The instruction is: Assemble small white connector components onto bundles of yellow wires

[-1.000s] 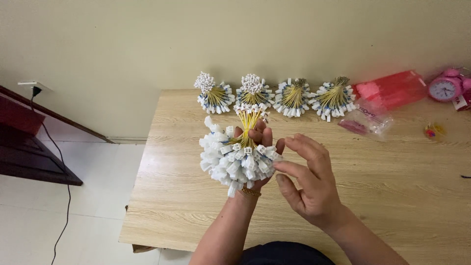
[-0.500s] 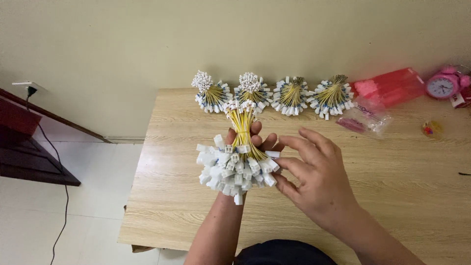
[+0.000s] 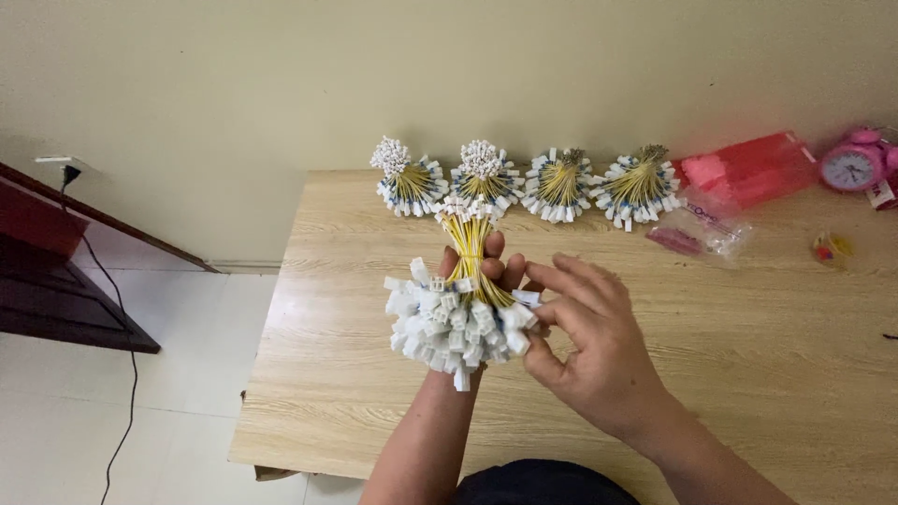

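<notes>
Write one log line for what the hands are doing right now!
left hand: grips bundle of yellow wires | right hand: fingers touch its white plugs | four bundles at table back edge

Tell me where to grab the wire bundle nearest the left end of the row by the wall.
Probably grip that bundle at its narrow yellow waist, coming from above on the table-edge side. The white plugs fan out wide below and tuft on top, so the waist is the only slim, firm part, and its neighbour crowds the right.
</notes>
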